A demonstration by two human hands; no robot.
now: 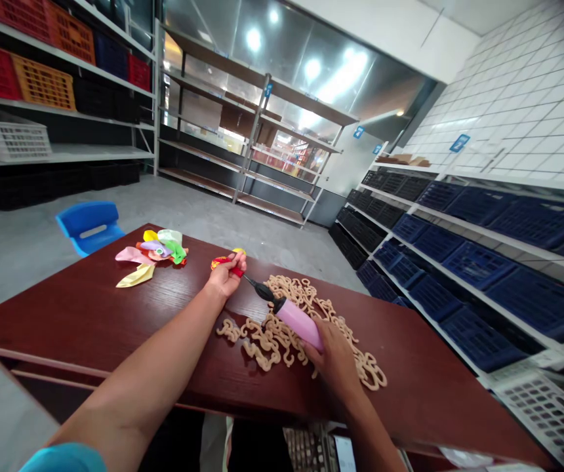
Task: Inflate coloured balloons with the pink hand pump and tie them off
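Observation:
My left hand (226,278) is closed on a red balloon (221,262), which is fitted over the black nozzle of a pump. A bit of yellow shows just beyond the fingers. The pink hand pump (300,322) slants down to the right, and my right hand (334,354) is wrapped round its lower end. Under and around the pump lies a spread of tan curved pieces (265,337) on the dark red table (174,328). At the table's far left sits a pile of flat balloons (157,250) in several colours.
A blue chair (90,226) stands behind the table's left end. Shelves with coloured crates (43,82) are at the left, bare metal racks (250,131) at the back, and dark blue crates (479,262) on shelves at the right. A phone (345,452) shows below the front edge.

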